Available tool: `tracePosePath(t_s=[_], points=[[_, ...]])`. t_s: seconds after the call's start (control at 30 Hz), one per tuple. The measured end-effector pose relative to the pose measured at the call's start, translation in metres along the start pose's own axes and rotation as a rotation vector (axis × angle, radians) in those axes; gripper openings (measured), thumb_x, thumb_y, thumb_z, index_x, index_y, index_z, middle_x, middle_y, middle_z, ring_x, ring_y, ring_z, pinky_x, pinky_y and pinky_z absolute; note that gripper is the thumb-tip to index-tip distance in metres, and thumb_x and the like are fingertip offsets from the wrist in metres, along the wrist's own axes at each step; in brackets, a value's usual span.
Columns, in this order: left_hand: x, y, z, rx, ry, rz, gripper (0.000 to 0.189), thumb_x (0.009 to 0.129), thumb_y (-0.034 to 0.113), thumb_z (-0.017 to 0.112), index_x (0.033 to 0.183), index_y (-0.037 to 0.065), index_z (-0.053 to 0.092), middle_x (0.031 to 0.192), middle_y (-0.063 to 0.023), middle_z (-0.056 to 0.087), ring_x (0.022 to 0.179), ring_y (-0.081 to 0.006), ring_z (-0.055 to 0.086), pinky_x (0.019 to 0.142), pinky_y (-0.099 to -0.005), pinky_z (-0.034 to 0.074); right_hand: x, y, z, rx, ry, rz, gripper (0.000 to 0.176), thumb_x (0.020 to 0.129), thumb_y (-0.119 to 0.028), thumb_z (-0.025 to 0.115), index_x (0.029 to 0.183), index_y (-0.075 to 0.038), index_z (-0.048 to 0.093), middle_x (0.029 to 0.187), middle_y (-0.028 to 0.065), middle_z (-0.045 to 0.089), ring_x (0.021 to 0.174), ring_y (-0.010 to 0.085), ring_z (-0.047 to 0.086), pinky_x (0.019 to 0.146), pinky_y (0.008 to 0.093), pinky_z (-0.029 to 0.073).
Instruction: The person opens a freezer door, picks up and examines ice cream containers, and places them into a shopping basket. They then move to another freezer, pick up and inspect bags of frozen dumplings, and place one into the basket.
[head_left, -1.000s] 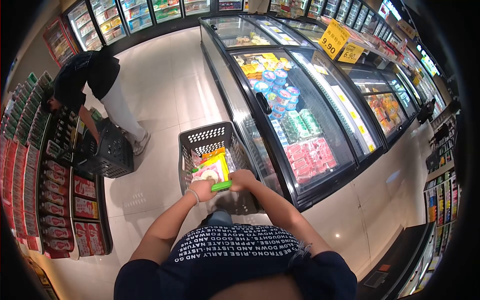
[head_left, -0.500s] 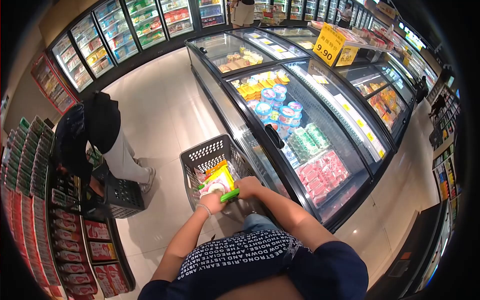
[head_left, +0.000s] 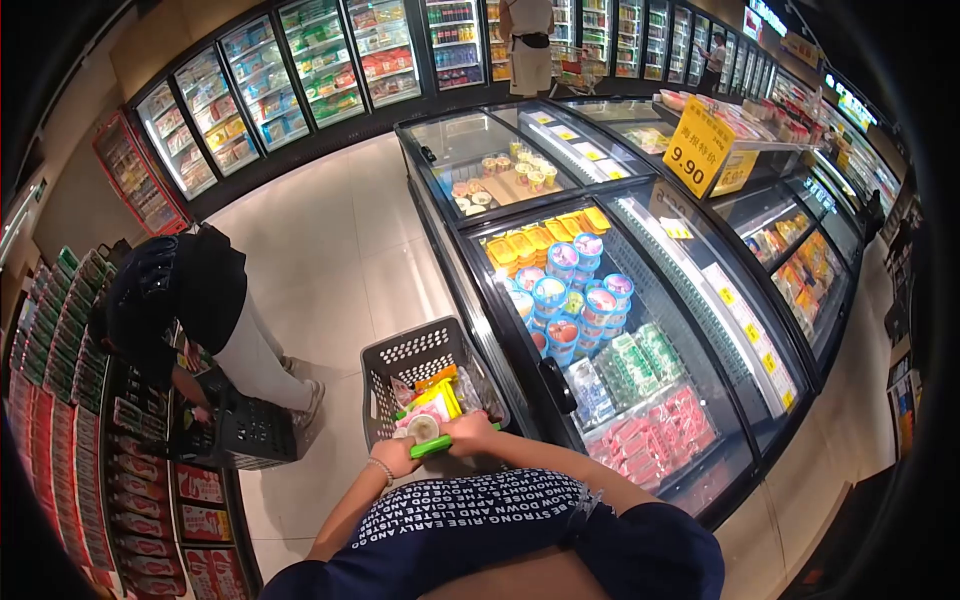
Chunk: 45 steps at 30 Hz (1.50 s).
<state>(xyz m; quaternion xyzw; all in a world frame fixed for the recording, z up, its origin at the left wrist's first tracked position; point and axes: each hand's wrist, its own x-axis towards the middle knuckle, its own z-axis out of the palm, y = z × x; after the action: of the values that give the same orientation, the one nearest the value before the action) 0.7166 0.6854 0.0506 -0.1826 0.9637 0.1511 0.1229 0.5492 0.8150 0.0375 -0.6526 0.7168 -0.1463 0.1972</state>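
Our shirt: dark blue with white lettering, nearest to us (head_left: 470, 508).
Our left hand: closed around the left end of the green handle; we wear a pale bracelet (head_left: 380, 469) at this wrist. The hand (head_left: 397, 457) is on the near side of the basket.
Our right hand: gripping the other end of the handle, fingers curled over it (head_left: 470, 432).
Green handle: between our two hands, at the basket's near side (head_left: 428, 447).
Basket: dark grey, with holes in its walls, in front of us and just beside the chest freezer (head_left: 410, 342).
In our basket: a yellow packet (head_left: 447, 399), an orange packet (head_left: 436, 379) behind it, and a round pale item (head_left: 423, 428) close to our hands.
Chest freezer: along our right, with a black door grip (head_left: 556, 384); under its glass we see pink packs (head_left: 652, 438), green packs (head_left: 640, 362), blue tubs (head_left: 600, 303) and yellow packs (head_left: 540, 242).
To our left: a person (head_left: 160, 285) bending by red boxes (head_left: 202, 484) on the shelves, a dark basket (head_left: 262, 428) below them.
Price sign: yellow, reading 9.90, above the freezers (head_left: 697, 145).
Far wall: upright glass-door freezers (head_left: 315, 65); before them we see another person (head_left: 528, 48) near a cart (head_left: 574, 70).
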Motion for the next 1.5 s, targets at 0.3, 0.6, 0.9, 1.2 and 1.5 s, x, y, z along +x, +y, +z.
tracePosePath(t_s=[0.3,0.6,0.9,1.2,1.5], points=[[0.058,-0.006,-0.039,-0.301,-0.033,0.138,0.033,0.074,0.041,0.060,0.082,0.009,0.058,0.082,-0.0140,0.060,0.077,-0.0306,0.058,0.070,-0.0386,0.045,-0.046,0.039,-0.067,0.282,0.325,0.016,0.039,0.072,-0.019,0.060,0.107,-0.005,0.051,0.095,0.0159,0.055,0.092,0.0326,0.053,0.080,0.0400,0.043],[0.188,0.163,-0.079,-0.266,0.346,1.127,0.023,0.069,0.016,0.066,0.087,0.007,0.055,0.087,-0.0092,0.052,0.081,-0.0273,0.051,0.072,-0.0375,0.041,-0.160,0.052,-0.048,-0.081,0.726,0.270,0.029,0.065,-0.001,0.058,0.094,0.000,0.056,0.098,0.0126,0.055,0.102,0.0287,0.052,0.082,0.0366,0.046],[0.228,0.182,-0.053,-0.219,0.147,1.311,0.018,0.071,0.017,0.063,0.060,0.009,0.052,0.062,-0.0059,0.044,0.063,-0.0237,0.048,0.058,-0.0349,0.039,-0.154,0.043,-0.037,-0.074,0.902,0.414,0.026,0.059,-0.003,0.061,0.085,-0.006,0.057,0.088,0.0051,0.058,0.093,0.0230,0.057,0.067,0.0337,0.044],[0.222,0.077,-0.062,-0.334,0.293,1.199,0.033,0.070,0.009,0.060,0.102,0.003,0.052,0.106,-0.0145,0.052,0.098,-0.0293,0.052,0.086,-0.0391,0.042,-0.124,0.048,-0.066,-0.334,0.829,0.456,0.025,0.059,-0.009,0.061,0.084,-0.007,0.058,0.074,0.0019,0.052,0.078,0.0174,0.054,0.069,0.0321,0.039],[0.113,-0.059,-0.050,-0.405,-0.122,0.192,0.033,0.084,0.030,0.050,0.103,0.003,0.051,0.091,-0.0198,0.054,0.086,-0.0341,0.053,0.074,-0.0412,0.043,-0.042,0.062,-0.103,-0.282,0.746,0.161,0.026,0.059,-0.004,0.061,0.085,-0.004,0.059,0.085,0.0071,0.054,0.089,0.0260,0.054,0.075,0.0389,0.042]])
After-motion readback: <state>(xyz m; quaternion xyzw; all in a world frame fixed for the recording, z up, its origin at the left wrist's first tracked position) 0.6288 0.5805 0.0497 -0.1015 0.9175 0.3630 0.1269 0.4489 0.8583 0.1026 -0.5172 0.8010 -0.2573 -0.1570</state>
